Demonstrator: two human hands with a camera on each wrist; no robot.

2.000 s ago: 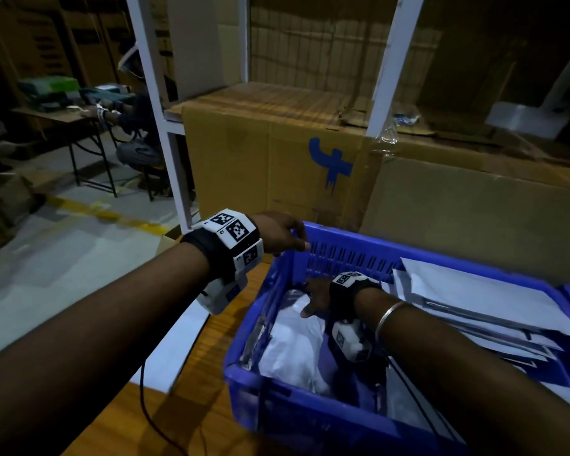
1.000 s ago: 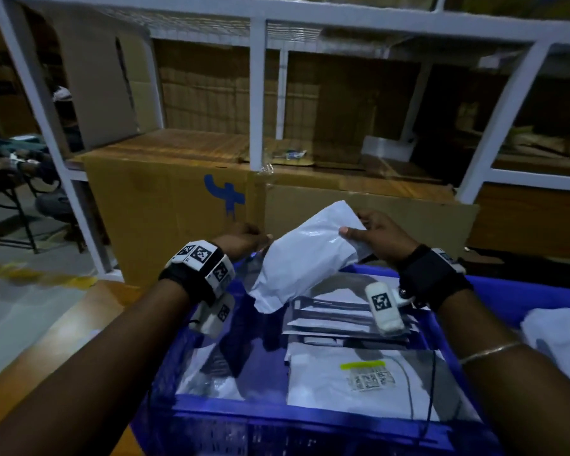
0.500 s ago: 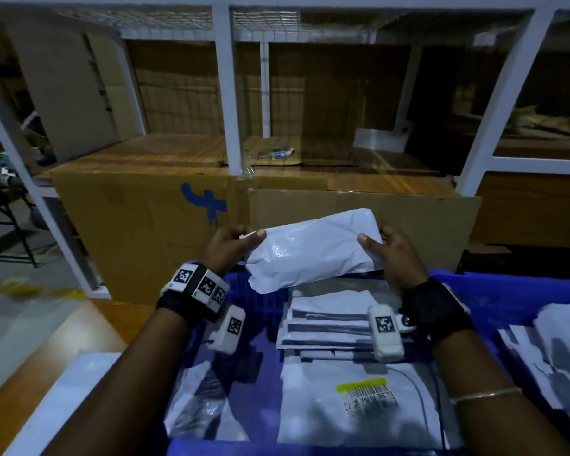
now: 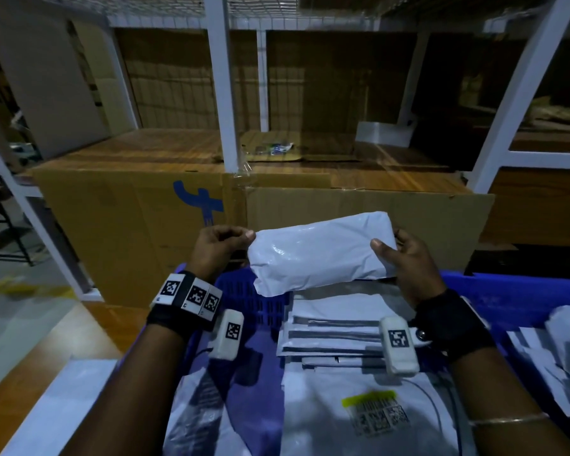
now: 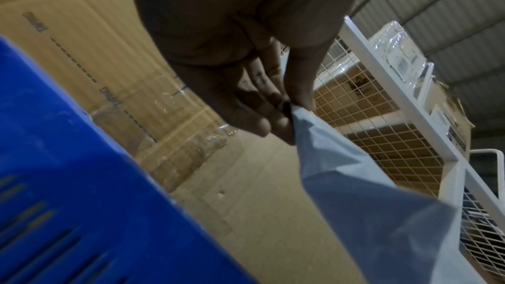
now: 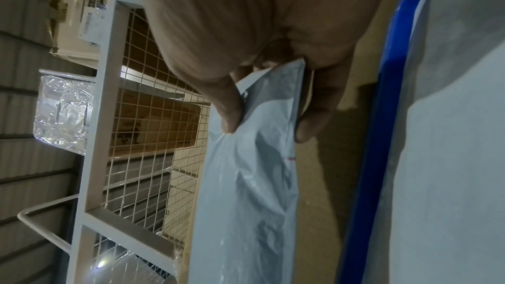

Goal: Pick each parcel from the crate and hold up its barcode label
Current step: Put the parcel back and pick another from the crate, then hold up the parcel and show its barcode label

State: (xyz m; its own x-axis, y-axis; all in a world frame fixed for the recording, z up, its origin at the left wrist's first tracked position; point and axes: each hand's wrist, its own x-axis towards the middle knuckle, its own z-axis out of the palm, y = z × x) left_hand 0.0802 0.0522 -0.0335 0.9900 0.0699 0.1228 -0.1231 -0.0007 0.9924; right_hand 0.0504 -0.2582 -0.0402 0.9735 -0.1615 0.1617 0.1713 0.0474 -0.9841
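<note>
Two hands held one white plastic mailer parcel (image 4: 320,253) stretched between them above the far end of the blue slotted plastic crate (image 4: 507,291). I saw the left hand (image 4: 216,250) pinching the parcel's left corner between thumb and curled fingers (image 5: 254,103), while the right hand (image 4: 408,264) clamped the opposite end, thumb on the near face and fingers (image 6: 317,103) behind. No barcode showed on the side facing me.

Inside the crate lay a stack of flat white and grey mailers (image 4: 329,327) under the held parcel, and nearer me a large white mailer with a yellow strip and a barcode label (image 4: 375,413). A crumpled grey-white bag (image 4: 204,409) lay at the crate's left side. More white parcels (image 4: 560,350) sat to the right; which container they were in I couldn't tell. Brown cardboard boxes (image 4: 129,225) stood behind, under a white metal shelf frame (image 4: 222,93).
</note>
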